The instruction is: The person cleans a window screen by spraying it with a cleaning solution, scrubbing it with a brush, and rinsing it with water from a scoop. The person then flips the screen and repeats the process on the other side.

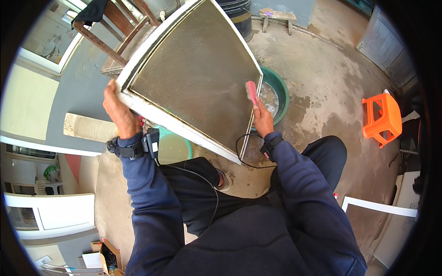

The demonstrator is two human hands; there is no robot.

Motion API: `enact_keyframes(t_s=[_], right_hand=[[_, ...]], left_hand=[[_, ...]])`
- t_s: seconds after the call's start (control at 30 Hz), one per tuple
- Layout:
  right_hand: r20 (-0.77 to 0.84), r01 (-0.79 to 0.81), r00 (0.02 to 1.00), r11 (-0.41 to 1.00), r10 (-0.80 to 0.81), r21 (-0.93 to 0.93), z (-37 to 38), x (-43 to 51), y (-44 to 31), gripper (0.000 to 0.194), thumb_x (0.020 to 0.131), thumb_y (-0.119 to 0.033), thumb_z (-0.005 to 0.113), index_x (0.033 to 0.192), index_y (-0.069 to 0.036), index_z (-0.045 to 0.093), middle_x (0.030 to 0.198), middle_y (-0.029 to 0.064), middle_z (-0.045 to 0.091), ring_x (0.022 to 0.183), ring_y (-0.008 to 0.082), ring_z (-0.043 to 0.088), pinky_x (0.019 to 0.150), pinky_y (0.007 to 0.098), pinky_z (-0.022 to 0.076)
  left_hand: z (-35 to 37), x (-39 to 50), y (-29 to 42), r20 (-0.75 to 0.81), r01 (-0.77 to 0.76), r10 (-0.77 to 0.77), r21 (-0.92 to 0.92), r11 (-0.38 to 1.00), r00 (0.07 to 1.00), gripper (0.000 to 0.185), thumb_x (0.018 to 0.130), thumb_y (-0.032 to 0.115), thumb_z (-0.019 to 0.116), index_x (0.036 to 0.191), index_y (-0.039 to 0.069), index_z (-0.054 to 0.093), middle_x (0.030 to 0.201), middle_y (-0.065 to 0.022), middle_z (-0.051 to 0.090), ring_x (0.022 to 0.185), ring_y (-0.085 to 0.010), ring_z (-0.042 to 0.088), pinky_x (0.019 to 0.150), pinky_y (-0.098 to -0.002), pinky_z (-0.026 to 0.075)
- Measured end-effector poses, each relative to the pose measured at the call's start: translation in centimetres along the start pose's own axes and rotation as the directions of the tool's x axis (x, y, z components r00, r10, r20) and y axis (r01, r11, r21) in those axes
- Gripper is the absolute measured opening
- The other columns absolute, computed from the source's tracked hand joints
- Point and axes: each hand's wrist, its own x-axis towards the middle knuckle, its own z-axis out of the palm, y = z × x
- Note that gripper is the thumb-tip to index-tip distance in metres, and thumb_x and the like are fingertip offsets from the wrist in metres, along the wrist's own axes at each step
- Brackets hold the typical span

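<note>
My left hand (121,109) grips the near left corner of a white-framed window screen (181,132), which stands tilted before me. Its grey-brown mesh (200,72) looks dirty and wet. In my right hand (263,119) is a pink scrub brush (252,91), held by its handle at the screen's right edge. The pale bristles face left, toward the mesh; whether they touch it I cannot tell. Partly behind the screen's right side stands a green basin (284,93) with cloudy, foamy water. A lighter green tub (174,146) of murky water sits below the near left frame edge.
An orange plastic stool (382,119) stands on the wet-patched concrete floor at right. A wooden chair (129,41) is at upper left, a black bucket (238,17) and small wooden bench (278,16) at the back. Another white frame (380,206) lies lower right. Cables hang from both wrists.
</note>
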Motion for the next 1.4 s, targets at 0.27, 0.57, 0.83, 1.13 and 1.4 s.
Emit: enact_keyframes(t_s=[0.27, 0.57, 0.83, 1.13, 1.4], right_hand=[[0.07, -0.23, 0.969, 0.97, 0.235, -0.073, -0.6, -6.1, 6.0, 0.039, 0.1, -0.029, 0.048, 0.126, -0.001, 0.056, 0.102, 0.0283, 0.066, 0.099, 0.0464, 0.063, 0.085, 0.0488, 0.0488], [0.096, -0.263, 0.959, 0.964, 0.266, -0.037, -0.3, -7.3, 7.3, 0.033, 0.098, -0.026, 0.051, 0.119, -0.002, 0.059, 0.097, 0.0264, 0.067, 0.094, 0.0461, 0.063, 0.082, 0.051, 0.0487], [0.158, -0.348, 0.923, 0.937, 0.35, -0.04, 2.3, -9.4, 9.8, 0.033, 0.099, -0.026, 0.05, 0.119, -0.001, 0.057, 0.079, 0.0195, 0.068, 0.064, 0.0317, 0.07, 0.062, 0.0427, 0.0547], [0.109, -0.49, 0.87, 0.869, 0.482, 0.07, -0.7, -9.4, 11.5, 0.03, 0.095, -0.026, 0.052, 0.113, -0.003, 0.061, 0.093, 0.0289, 0.066, 0.091, 0.0499, 0.062, 0.08, 0.0559, 0.048], [0.031, -0.545, 0.838, 0.832, 0.545, 0.104, -1.6, -8.2, 10.8, 0.029, 0.095, -0.026, 0.052, 0.113, -0.005, 0.063, 0.099, 0.0262, 0.067, 0.096, 0.0477, 0.062, 0.083, 0.0534, 0.0482]], left_hand=[[-3.6, -3.7, 3.2, 0.171, 0.061, -0.063, 0.014, 0.998, 0.983, 0.05, 0.095, 0.034, 0.052, 0.123, -0.006, 0.059, 0.115, -0.014, 0.066, 0.105, -0.0213, 0.061, 0.096, -0.0329, 0.045], [-2.6, -2.1, 12.1, 0.661, 0.157, -0.503, 0.511, 0.845, 0.558, 0.058, 0.083, 0.02, 0.062, 0.134, -0.005, 0.049, 0.12, -0.0128, 0.063, 0.109, -0.0196, 0.061, 0.099, -0.0314, 0.047], [5.3, 1.5, 11.5, 0.447, 0.161, -0.671, 0.75, 0.642, 0.591, 0.037, 0.084, 0.019, 0.067, 0.115, -0.001, 0.059, 0.094, -0.0062, 0.067, 0.069, -0.0132, 0.063, 0.06, -0.027, 0.055], [4.7, -2.1, 13.3, 0.522, 0.189, -0.571, 0.611, 0.768, 0.633, 0.037, 0.078, 0.012, 0.061, 0.112, -0.003, 0.058, 0.087, -0.0009, 0.06, 0.073, -0.009, 0.055, 0.067, -0.0214, 0.045], [4.1, -3.6, 14.9, 0.55, 0.105, -0.386, 0.472, 0.875, 0.741, 0.043, 0.084, 0.012, 0.068, 0.122, -0.004, 0.057, 0.094, -0.0045, 0.066, 0.077, -0.0107, 0.06, 0.073, -0.0234, 0.05]])
